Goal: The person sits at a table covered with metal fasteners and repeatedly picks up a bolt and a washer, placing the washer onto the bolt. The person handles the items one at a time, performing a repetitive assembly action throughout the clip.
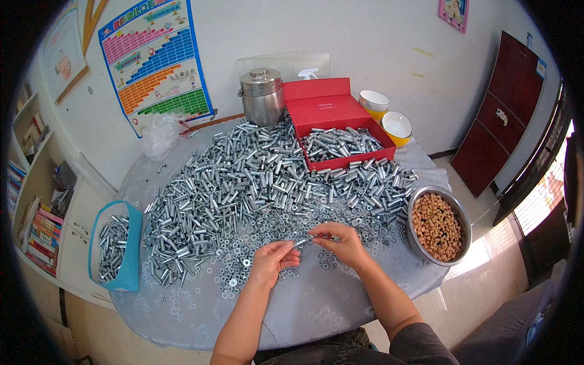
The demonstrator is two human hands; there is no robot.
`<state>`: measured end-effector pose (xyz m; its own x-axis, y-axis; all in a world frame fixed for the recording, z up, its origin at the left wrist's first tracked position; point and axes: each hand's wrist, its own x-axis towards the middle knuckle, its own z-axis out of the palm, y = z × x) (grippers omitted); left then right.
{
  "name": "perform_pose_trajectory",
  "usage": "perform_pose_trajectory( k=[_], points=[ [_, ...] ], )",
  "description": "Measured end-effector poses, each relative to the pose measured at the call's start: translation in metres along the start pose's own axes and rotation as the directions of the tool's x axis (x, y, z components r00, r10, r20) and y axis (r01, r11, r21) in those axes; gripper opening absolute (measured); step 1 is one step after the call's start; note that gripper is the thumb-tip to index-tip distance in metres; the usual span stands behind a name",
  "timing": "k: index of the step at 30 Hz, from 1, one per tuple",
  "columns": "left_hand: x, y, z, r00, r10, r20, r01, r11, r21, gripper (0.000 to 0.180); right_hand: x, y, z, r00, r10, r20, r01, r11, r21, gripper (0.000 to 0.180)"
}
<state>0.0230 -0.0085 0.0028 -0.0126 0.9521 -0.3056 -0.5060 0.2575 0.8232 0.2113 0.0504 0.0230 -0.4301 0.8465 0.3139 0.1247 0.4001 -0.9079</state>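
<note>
Near the table's front, my left hand (272,263) pinches a short silvery sleeve anchor (299,243) between thumb and fingers, its length pointing to the right. My right hand (340,244) is closed at the other end of that anchor. Its thumb and forefinger press together there, and what lies between them is too small to make out. Under and around both hands lie loose washers and nuts (243,246). Behind them spreads a large heap of metal sleeves and bolts (237,176).
A red box (389,152) full of metal sleeves stands behind the heap, beside a steel canister (263,100). At the right is a steel bowl (465,237) of brownish round pieces. A blue bag (131,255) with metal parts stands left; two yellow-and-white bowls (396,125) are behind.
</note>
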Motion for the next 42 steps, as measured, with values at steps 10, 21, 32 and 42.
perform_pose_trajectory(
  k=[10,21,32,42],
  points=[
    [-0.005,0.001,0.010,1.000,0.022,0.021,-0.025,0.989,0.149,0.017,-0.001,0.004,-0.004,0.960,0.251,0.124,-0.211,0.940,-0.269,0.021],
    [-0.001,-0.001,0.001,0.994,0.082,-0.068,-0.081,0.996,0.031,0.016,-0.003,0.006,0.000,0.967,0.225,0.121,-0.228,0.974,0.014,0.033],
    [-0.001,-0.001,0.005,0.993,0.093,-0.073,-0.090,0.995,0.052,0.016,-0.003,0.011,0.000,0.965,0.196,0.176,-0.208,0.976,0.056,0.031],
    [-0.001,-0.004,0.006,0.994,0.095,-0.054,-0.090,0.992,0.086,0.017,-0.005,0.013,0.004,0.976,0.206,0.074,-0.214,0.969,0.125,0.024]
  ],
)
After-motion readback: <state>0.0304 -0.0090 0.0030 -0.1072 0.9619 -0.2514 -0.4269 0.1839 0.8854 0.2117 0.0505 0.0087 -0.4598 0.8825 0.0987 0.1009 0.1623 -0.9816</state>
